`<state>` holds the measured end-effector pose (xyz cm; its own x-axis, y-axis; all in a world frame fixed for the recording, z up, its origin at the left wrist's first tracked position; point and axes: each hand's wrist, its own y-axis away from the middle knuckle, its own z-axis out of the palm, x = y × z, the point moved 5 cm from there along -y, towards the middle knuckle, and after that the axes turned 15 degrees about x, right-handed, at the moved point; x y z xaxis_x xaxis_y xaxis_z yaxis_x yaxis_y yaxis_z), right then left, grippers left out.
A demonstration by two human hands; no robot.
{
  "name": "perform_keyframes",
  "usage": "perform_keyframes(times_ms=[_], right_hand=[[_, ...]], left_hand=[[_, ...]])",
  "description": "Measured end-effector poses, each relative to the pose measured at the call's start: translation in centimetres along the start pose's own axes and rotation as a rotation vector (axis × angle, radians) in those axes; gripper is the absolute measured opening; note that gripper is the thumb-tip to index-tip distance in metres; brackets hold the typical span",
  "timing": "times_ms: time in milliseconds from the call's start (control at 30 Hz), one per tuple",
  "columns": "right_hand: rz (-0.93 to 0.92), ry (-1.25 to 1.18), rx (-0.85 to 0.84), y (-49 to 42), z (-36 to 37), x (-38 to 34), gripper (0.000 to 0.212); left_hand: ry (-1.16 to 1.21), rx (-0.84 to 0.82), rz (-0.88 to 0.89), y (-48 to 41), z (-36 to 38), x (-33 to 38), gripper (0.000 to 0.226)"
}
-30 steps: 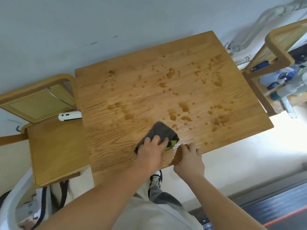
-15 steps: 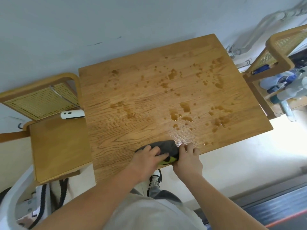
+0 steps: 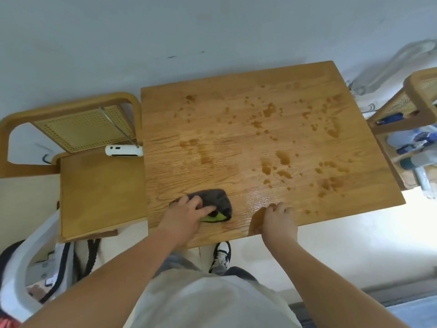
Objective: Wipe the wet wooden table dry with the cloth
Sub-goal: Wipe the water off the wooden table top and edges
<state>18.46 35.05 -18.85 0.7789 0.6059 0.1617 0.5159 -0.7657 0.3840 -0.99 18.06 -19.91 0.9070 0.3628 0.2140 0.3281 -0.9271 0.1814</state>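
The wooden table (image 3: 236, 147) carries many water drops and smears over its middle and right side, with a wet sheen near the front edge. A bunched grey cloth (image 3: 218, 201) with a green patch lies near the table's front left. My left hand (image 3: 186, 215) grips it from the near side, fingers and thumb bent over it. To the right of the cloth, my right hand (image 3: 279, 221) rests on the table's front edge with loosely bent fingers and holds nothing.
A wooden chair (image 3: 94, 185) with a cane back stands against the table's left side, a white device (image 3: 124, 150) on its seat. Another cane chair (image 3: 418, 110) at the right holds bottles. A white plastic chair (image 3: 26, 268) is at lower left. My shoe (image 3: 221, 255) shows below the table.
My left hand has slid the cloth leftward along the front edge, away from my right hand. The right hand stays at the edge.
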Motion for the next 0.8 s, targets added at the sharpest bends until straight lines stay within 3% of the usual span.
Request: perform_keyframes(times_ms=[100, 167, 233, 300, 367, 400, 433, 533, 600, 633, 733, 800], right_hand=[[0.015, -0.028, -0.007, 0.0, -0.2, 0.0, 0.058], [0.018, -0.037, -0.018, -0.2, -1.2, 0.1, 0.056], [-0.004, -0.002, -0.051, -0.9, -3.0, 0.3, 0.046], [-0.045, 0.042, -0.063, -1.8, -4.9, 0.0, 0.029], [-0.098, 0.01, -0.031, -2.7, -6.2, -1.4, 0.021], [-0.127, -0.035, -0.012, -3.0, -6.6, -2.3, 0.021], [-0.15, -0.09, 0.002, -3.2, -6.9, -3.3, 0.023], [-0.159, -0.287, 0.024, -2.9, -7.3, -6.6, 0.028], [-0.137, -0.413, 0.039, -2.5, -7.3, -8.5, 0.032], [-0.126, -0.46, 0.05, -2.3, -7.3, -9.4, 0.033], [-0.084, -0.565, 0.117, -2.2, -7.7, -11.5, 0.029], [-0.065, -0.556, 0.177, -2.2, -8.1, -12.6, 0.031]], left_hand=[[0.099, 0.237, -0.57, 1.1, -1.0, -4.6, 0.058], [0.051, 0.247, -0.705, 2.2, -0.7, -3.5, 0.06], [0.054, 0.172, -0.555, 2.5, 0.0, -0.2, 0.065], [0.043, 0.071, -0.201, 2.7, 0.5, 2.3, 0.069], [-0.021, -0.038, 0.113, 2.1, 0.5, 1.1, 0.067], [-0.067, -0.04, 0.161, 1.9, 0.2, -0.4, 0.064], [-0.1, -0.003, 0.11, 1.5, -0.3, -2.2, 0.063], [0.013, 0.139, -0.424, 0.9, -1.8, -5.6, 0.063], [0.074, 0.111, -0.532, -0.1, -2.0, -4.3, 0.067], [0.085, 0.086, -0.467, -0.5, -1.9, -3.0, 0.069], [0.112, -0.027, -0.027, -0.7, -1.6, -0.9, 0.07], [0.024, -0.058, 0.099, -1.3, -1.6, -3.1, 0.07]])
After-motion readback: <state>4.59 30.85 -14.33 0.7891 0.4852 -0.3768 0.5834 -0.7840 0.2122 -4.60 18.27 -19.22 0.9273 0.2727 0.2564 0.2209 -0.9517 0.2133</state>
